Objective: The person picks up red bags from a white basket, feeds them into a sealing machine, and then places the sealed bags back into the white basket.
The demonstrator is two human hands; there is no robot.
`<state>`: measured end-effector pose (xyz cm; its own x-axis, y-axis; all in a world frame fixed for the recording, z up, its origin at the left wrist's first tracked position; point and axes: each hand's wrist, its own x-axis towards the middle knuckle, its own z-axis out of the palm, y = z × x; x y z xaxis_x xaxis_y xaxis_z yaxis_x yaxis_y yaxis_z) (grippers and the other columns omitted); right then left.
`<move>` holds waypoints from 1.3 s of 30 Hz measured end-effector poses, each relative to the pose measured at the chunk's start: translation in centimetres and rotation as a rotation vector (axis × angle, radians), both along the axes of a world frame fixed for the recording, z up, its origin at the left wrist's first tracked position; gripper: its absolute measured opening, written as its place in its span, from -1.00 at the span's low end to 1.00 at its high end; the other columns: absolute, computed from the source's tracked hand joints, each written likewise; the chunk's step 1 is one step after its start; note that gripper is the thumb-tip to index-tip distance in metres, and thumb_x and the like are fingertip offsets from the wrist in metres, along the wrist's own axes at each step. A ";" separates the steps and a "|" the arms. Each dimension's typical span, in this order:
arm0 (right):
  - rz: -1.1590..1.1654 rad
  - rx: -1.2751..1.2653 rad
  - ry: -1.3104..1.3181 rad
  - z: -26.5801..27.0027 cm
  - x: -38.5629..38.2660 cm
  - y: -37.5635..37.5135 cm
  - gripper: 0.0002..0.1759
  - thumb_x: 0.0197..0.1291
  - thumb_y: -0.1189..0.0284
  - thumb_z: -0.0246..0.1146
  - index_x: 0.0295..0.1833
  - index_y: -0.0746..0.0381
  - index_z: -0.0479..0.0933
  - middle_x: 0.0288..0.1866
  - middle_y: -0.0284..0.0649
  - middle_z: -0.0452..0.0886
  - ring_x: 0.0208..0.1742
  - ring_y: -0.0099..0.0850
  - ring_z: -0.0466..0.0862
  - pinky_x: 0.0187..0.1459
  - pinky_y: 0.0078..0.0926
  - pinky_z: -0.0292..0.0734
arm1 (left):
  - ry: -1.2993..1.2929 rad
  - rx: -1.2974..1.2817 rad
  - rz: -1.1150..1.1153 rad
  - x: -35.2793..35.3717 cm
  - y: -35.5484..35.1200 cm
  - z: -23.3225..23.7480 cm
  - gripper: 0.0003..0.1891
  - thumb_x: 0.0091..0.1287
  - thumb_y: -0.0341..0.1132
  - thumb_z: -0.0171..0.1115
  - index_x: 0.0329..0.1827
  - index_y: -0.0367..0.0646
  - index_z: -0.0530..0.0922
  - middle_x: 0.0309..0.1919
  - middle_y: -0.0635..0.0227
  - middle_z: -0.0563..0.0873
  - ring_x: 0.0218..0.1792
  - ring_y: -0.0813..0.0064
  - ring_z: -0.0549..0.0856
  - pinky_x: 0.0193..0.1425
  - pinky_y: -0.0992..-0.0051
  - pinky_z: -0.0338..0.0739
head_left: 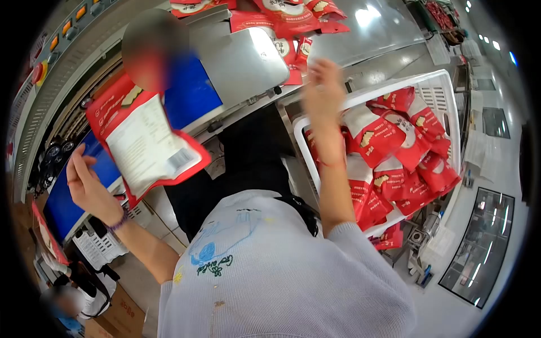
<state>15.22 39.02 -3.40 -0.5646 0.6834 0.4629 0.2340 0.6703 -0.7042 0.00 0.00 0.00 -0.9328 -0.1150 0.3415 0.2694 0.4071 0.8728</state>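
Grey flooring point(160, 205) and a steel worktable point(372, 42) surround a blue conveyor belt point(194, 93), which is partly covered by a blurred patch. A white perforated plastic crate point(298, 132), filled with red-and-white pouches point(389, 135), is set at the right; its near rim is crossed by the raised right forearm. More red pouches point(284, 17) are heaped on the steel at the top. By the belt, a large red-and-white plastic pouch point(149, 141) is seen tilted, its barcode towards the lower right. Just beside its left edge, the left hand point(90, 188) is held half open, fingers loosely bent, with nothing gripped; its forearm is angled up and outward. The right hand point(324, 90) is lifted near the crate's corner, blurred; its opening and any hold cannot be told. A purple beaded bracelet point(119, 219) is worn on the left wrist.
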 end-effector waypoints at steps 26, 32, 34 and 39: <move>0.481 -0.534 0.131 4.1 9.8 -8.3 -0.55 0.17 0.53 0.28 0.18 0.37 0.43 0.00 0.01 0.61 -0.15 -0.23 0.63 -0.08 -0.34 0.63 | -0.119 0.487 -1.433 18.4 16.3 3.4 -0.39 0.07 -0.15 0.50 0.09 -0.29 0.44 -0.09 0.19 0.53 -0.02 0.35 0.54 0.07 0.40 0.43; 0.453 -0.697 0.176 4.2 11.0 -5.9 -0.53 0.17 0.54 0.32 0.19 0.37 0.41 -0.03 0.02 0.61 -0.20 -0.24 0.62 -0.13 -0.35 0.64 | -0.193 0.635 -0.742 16.1 12.8 3.5 -0.63 0.10 -0.34 0.47 -0.39 -0.27 0.35 -0.41 0.36 0.38 -0.31 0.56 0.44 -0.20 0.52 0.36; 0.454 -0.740 0.195 3.8 11.4 -4.1 -0.52 0.17 0.54 0.34 0.20 0.37 0.40 -0.04 0.02 0.60 -0.22 -0.24 0.62 -0.15 -0.35 0.65 | -0.296 0.628 -0.657 15.8 13.0 3.7 -0.60 0.11 -0.32 0.48 -0.42 -0.25 0.31 -0.43 0.39 0.37 -0.35 0.59 0.42 -0.25 0.55 0.35; 0.309 -0.658 0.254 6.6 10.4 -3.6 -0.60 0.17 0.60 0.30 0.14 0.39 0.44 -0.03 0.01 0.60 -0.20 -0.27 0.63 -0.14 -0.35 0.62 | -0.166 0.456 -0.747 14.6 14.0 4.5 -0.60 0.20 -0.23 0.46 -0.51 -0.24 0.37 -0.55 0.46 0.39 -0.49 0.72 0.39 -0.43 0.55 0.31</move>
<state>25.67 35.44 3.20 -0.7053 0.6913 0.1569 -0.1185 0.1033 -0.9876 14.58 14.00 4.51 -0.8521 0.4514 0.2650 0.1812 -0.2207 0.9584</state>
